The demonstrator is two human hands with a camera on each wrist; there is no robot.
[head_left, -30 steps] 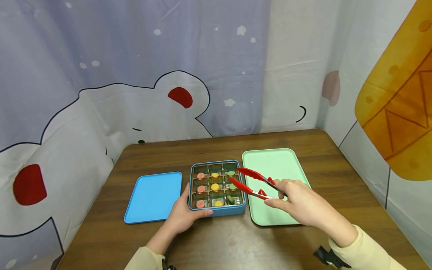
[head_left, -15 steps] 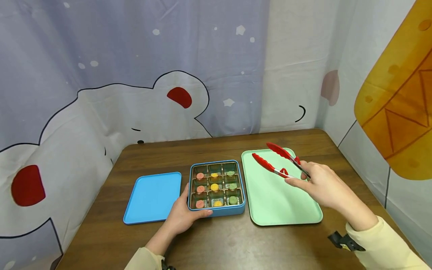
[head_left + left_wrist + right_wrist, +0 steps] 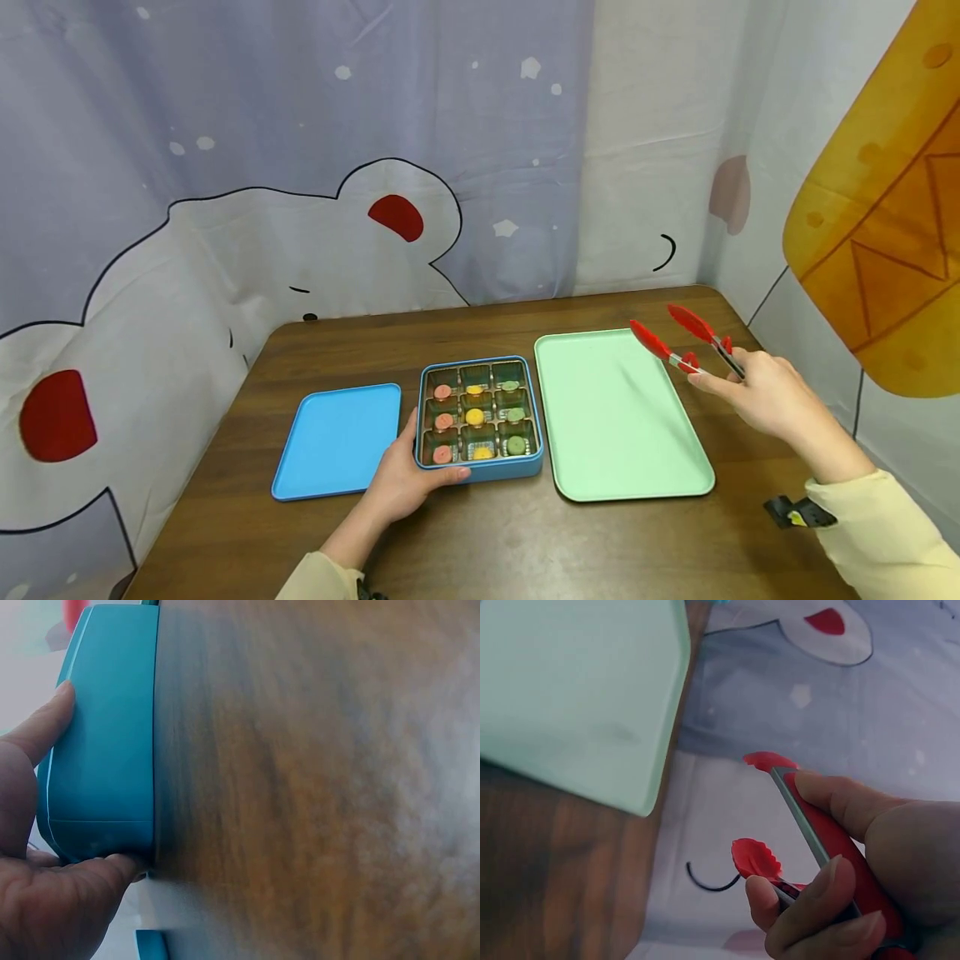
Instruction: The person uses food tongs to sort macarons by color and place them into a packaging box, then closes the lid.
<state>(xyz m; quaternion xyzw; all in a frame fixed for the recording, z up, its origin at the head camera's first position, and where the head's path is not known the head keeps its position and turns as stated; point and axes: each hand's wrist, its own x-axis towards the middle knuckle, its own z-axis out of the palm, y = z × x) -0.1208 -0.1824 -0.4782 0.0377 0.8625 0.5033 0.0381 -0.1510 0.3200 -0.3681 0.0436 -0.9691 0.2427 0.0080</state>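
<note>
A blue tin box (image 3: 478, 472) with nine compartments sits mid-table, holding pink, yellow and green round sweets (image 3: 475, 415). My left hand (image 3: 408, 479) grips its near left corner; the left wrist view shows thumb and fingers clasping the box wall (image 3: 101, 742). My right hand (image 3: 761, 392) holds red tongs (image 3: 684, 337) above the table past the far right corner of the mint green tray (image 3: 615, 412). The tongs' tips (image 3: 757, 810) are spread apart with nothing between them.
The blue lid (image 3: 337, 440) lies flat to the left of the box. The wooden table (image 3: 487, 542) is hemmed by printed curtains at the back and right. An orange curtain print (image 3: 877, 208) hangs at the right.
My right hand has carried the tongs from over the box's right column to the right, across the green tray and beyond its far right corner. The left hand and box stayed put.
</note>
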